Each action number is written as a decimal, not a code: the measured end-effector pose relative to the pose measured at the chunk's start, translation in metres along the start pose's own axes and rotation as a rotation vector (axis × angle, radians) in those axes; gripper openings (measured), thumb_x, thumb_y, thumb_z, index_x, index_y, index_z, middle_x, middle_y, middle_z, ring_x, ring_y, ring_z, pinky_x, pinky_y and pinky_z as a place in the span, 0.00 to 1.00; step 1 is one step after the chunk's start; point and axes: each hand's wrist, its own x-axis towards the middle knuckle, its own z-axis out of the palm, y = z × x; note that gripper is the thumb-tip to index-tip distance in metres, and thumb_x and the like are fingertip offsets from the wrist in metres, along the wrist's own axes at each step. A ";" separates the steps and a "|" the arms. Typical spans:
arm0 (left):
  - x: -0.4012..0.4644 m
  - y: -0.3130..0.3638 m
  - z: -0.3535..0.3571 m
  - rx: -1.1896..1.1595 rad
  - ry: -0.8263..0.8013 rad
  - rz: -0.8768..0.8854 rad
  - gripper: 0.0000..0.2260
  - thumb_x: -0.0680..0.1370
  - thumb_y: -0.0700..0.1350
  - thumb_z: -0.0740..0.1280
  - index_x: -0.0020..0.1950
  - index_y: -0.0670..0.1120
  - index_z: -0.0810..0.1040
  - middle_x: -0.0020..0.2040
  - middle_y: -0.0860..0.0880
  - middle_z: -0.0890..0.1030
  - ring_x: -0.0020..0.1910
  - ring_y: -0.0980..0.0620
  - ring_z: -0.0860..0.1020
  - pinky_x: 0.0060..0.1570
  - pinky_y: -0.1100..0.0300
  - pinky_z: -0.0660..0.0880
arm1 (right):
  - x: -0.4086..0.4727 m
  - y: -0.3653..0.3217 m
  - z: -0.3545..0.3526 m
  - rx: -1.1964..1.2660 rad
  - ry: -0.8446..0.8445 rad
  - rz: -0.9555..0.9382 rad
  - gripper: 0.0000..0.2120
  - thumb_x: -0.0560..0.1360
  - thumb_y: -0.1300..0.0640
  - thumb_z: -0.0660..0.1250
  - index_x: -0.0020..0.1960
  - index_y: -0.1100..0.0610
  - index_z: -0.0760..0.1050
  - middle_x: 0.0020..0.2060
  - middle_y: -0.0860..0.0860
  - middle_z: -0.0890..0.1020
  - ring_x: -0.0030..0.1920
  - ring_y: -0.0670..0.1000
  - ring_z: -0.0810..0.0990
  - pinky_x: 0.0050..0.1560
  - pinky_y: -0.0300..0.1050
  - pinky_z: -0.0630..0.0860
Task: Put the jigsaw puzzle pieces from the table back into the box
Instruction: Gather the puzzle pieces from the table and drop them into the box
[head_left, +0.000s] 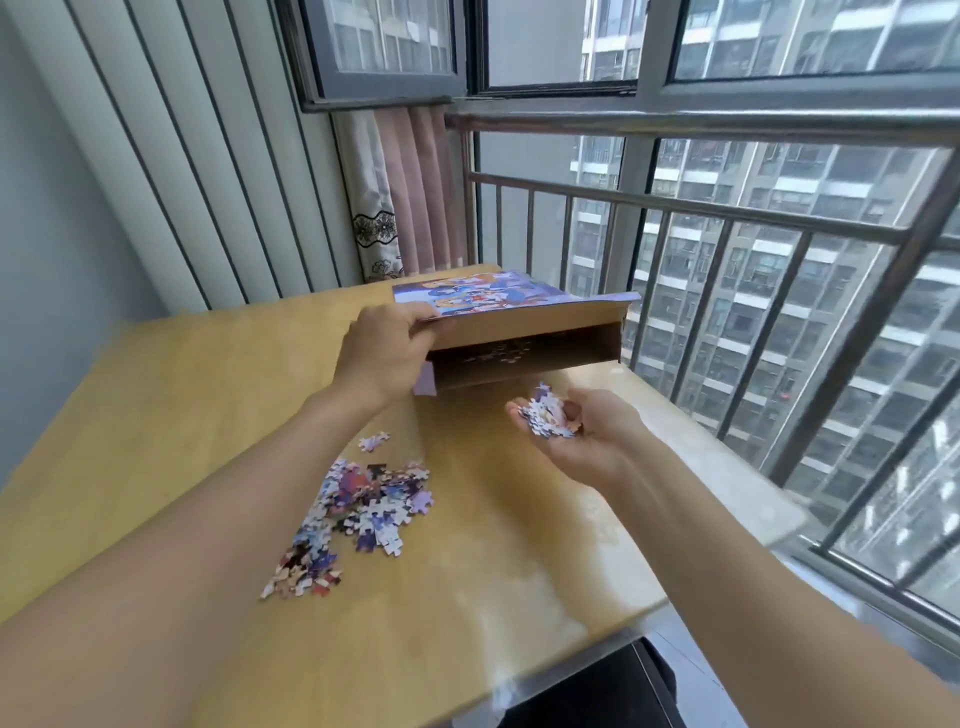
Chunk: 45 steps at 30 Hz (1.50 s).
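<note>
Loose puzzle pieces (358, 512) lying low centre on the counter (156, 415), right hand (582, 431) cupping a handful of pieces (548, 413), left hand (387, 348) gripping the box (524, 332) lid at centre.

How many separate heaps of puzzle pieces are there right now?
3: a handful in the right hand, a pile on the table, some inside the box; more may be hidden there.

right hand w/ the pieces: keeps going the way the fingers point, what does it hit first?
Probably the open mouth of the box. The right hand, cupping a handful of pieces, points up-left toward it, while the left hand lifts the lid. Depth is unclear; it might meet the box's lower edge instead.
</note>
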 end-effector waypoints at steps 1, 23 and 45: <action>0.008 0.003 -0.004 -0.018 0.013 -0.007 0.13 0.77 0.56 0.66 0.49 0.50 0.85 0.41 0.47 0.84 0.44 0.41 0.80 0.45 0.46 0.77 | 0.002 -0.005 0.011 0.023 -0.011 -0.012 0.16 0.86 0.60 0.53 0.48 0.70 0.70 0.56 0.65 0.76 0.67 0.64 0.74 0.68 0.60 0.72; 0.068 0.031 -0.061 -0.030 0.030 0.030 0.12 0.81 0.56 0.65 0.46 0.52 0.82 0.38 0.47 0.80 0.41 0.46 0.76 0.38 0.55 0.69 | 0.053 -0.068 0.130 -0.032 -0.211 -0.259 0.44 0.68 0.20 0.55 0.68 0.52 0.74 0.61 0.55 0.81 0.60 0.59 0.81 0.61 0.58 0.77; 0.073 0.026 -0.068 -0.263 0.213 -0.039 0.18 0.82 0.52 0.65 0.71 0.50 0.68 0.64 0.48 0.77 0.59 0.49 0.78 0.53 0.53 0.78 | 0.020 -0.100 0.125 -1.816 -0.073 -2.011 0.05 0.77 0.61 0.71 0.47 0.58 0.86 0.42 0.54 0.87 0.41 0.57 0.85 0.45 0.53 0.82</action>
